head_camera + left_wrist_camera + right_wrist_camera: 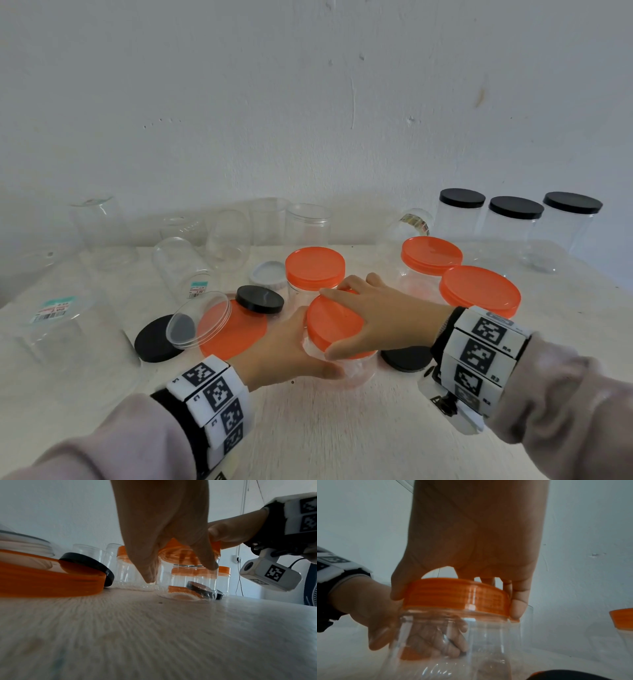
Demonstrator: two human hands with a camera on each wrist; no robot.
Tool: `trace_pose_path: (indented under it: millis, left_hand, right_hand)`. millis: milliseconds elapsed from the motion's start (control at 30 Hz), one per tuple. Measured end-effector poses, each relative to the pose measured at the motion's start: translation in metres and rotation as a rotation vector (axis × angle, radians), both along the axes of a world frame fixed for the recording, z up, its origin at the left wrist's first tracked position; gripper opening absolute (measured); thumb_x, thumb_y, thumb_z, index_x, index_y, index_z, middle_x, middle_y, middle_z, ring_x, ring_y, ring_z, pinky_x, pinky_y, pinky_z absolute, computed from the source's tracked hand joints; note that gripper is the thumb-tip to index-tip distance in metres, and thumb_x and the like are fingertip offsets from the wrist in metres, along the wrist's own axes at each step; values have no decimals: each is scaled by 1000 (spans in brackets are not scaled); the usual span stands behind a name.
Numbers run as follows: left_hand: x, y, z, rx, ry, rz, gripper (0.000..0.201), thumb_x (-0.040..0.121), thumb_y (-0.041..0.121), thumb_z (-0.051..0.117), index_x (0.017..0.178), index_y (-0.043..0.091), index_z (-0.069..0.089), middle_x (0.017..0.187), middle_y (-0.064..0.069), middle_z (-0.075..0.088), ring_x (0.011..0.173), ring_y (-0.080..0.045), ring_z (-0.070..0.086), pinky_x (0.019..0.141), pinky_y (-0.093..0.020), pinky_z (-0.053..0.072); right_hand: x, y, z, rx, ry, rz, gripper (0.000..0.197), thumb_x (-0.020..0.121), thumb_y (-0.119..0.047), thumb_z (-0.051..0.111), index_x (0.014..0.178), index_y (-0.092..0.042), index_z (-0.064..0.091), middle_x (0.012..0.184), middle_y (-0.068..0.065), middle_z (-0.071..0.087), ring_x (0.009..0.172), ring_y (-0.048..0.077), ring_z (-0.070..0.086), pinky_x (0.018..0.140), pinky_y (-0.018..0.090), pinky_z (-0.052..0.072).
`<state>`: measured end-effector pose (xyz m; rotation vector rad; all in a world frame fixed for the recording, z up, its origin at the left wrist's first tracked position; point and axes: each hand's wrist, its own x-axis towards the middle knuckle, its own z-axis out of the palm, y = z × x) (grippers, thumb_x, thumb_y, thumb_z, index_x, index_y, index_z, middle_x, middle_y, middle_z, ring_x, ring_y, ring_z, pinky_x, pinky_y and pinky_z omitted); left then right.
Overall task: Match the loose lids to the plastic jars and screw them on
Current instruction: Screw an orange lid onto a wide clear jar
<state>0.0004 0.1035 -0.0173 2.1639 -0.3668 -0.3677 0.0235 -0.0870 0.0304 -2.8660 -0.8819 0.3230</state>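
Orange lid (334,320) gripped by right hand (383,317), screwing onto clear jar (346,371) clamped by left hand (291,349). Next likely: twist tight, then loose black lid (260,298) at 10 o'clock.

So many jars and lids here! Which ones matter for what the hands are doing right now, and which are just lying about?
In use:
- left hand holding clear jar
- right hand gripping orange lid

Lying about:
- three black-lidded jars
- loose black lid
- white lid
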Motion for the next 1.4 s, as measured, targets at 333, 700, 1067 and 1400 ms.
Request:
trace_pose_path:
  millis: [333, 700, 1067, 1400]
  left_hand:
    - [7, 42, 19, 417, -310, 87, 65, 79, 50, 69, 137, 37, 43, 135, 25, 45, 115, 8, 40, 89, -3, 30]
    - [36, 112, 13, 501, -182, 429, 71, 83, 44, 70, 142, 21, 39, 149, 1, 38, 133, -17, 40, 97, -26, 34]
    - [47, 129, 0, 505, -53, 440, 74, 81, 45, 71, 142, 20, 37, 143, -1, 41, 123, -17, 46, 101, -33, 41]
    - [52, 132, 1, 522, 10, 434, 80, 80, 54, 67, 145, 24, 32, 148, -3, 33, 122, -18, 47, 102, -35, 43]
  right_hand:
    - [5, -33, 9, 299, 40, -78, 93, 58, -80, 61, 140, -49, 32, 130, -25, 35, 118, 1, 31, 95, 26, 33]
    - [63, -57, 37, 445, -210, -509, 97, 62, -70, 69, 144, -39, 26, 139, 2, 36, 128, 27, 32, 97, 48, 42]
    - [110, -8, 37, 235, -109, -654, 89, 79, -51, 71, 148, -22, 23, 147, 13, 30, 135, 41, 31, 106, 56, 34]
    - [140, 10, 25, 117, -66, -668, 88, 82, -54, 68, 149, -21, 22, 148, 13, 30, 136, 40, 29, 108, 52, 31]
